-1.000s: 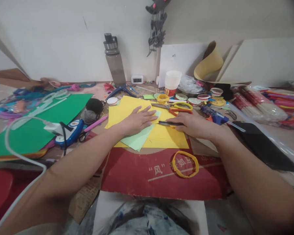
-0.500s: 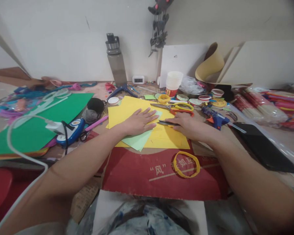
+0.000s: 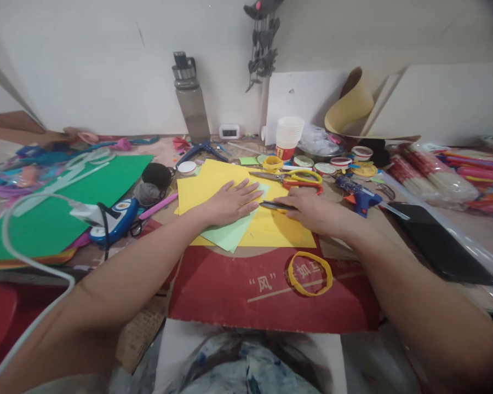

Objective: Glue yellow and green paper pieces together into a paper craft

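Observation:
My left hand (image 3: 233, 203) lies flat with fingers spread on a light green sheet of paper (image 3: 229, 236), which rests on yellow sheets (image 3: 287, 232). In my right hand (image 3: 308, 209) is a slim dark craft knife (image 3: 276, 206), its tip pointing left towards the green sheet's edge. Just beyond the knife lie scissors (image 3: 302, 178) with yellow and orange handles. A yellow paper ring (image 3: 310, 273) sits on the red cardboard (image 3: 222, 298) nearer to me. The left palm hides part of the green sheet.
Right of my right hand are a blue glue gun (image 3: 361, 200) and a black phone (image 3: 439, 241). Green card (image 3: 119, 180) and a blue-white device with a cable (image 3: 115, 221) lie left. A bottle (image 3: 192, 106) and paper cups (image 3: 288, 137) stand at the back.
The whole view has shifted slightly, so everything appears a little further left. Both hands keep nearly the same place on the paper, and the knife stays in my right hand.

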`<state>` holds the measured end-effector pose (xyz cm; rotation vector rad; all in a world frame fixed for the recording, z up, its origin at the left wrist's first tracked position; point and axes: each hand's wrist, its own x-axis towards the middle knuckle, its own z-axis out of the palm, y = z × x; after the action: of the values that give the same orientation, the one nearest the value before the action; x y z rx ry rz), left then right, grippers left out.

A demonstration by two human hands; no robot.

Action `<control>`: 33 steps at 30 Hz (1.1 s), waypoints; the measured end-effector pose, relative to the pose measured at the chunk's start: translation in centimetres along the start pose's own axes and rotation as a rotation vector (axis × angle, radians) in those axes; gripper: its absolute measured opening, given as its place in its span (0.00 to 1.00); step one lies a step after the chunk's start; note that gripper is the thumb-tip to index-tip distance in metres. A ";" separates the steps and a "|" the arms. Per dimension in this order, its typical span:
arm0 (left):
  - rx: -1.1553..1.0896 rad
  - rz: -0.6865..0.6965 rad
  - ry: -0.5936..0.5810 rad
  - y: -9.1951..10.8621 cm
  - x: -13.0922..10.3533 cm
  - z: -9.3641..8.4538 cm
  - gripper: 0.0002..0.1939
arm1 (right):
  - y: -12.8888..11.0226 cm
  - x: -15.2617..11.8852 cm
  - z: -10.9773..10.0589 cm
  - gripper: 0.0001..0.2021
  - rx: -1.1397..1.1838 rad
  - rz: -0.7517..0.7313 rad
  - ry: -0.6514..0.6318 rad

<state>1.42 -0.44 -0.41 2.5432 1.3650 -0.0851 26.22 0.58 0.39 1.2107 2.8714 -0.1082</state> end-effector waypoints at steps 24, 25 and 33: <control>-0.008 -0.019 -0.010 0.2 0.0 -0.2 0.34 | -1.6 -0.2 -0.1 0.21 -0.067 0.015 0.001; -0.008 -0.020 -0.010 0.2 0.0 -0.2 0.34 | -1.7 -0.2 -0.2 0.21 -0.064 0.016 -0.001; -0.015 -0.010 -0.002 0.0 0.0 -0.2 0.34 | -1.4 -0.3 -0.2 0.19 -0.076 0.020 0.012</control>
<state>1.42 -0.40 -0.24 2.5236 1.3731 -0.0788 25.45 -0.64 0.71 1.2310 2.8441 0.0085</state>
